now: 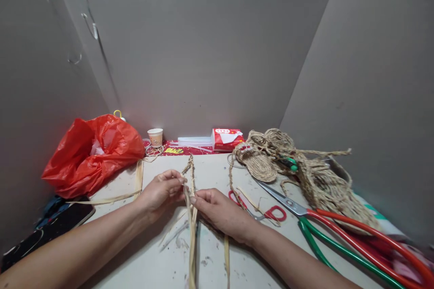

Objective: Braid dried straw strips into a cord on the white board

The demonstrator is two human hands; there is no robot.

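Observation:
My left hand [162,192] and my right hand [220,211] meet at the middle of the table [159,257], both pinched on pale straw strands [192,235] that trail toward me. Above my fingers the strands form a short braided straw cord [190,168] that rises toward the back of the table. My left fingertips press the strands from the left, my right thumb and forefinger from the right.
A red plastic bag [93,153] lies at the left, with a dark phone [50,228] below it. Woven straw sandals [291,165], large scissors with red and green handles [325,226] and small red scissors [264,211] sit right. Paper cup [155,137] and tissue pack [226,139] behind.

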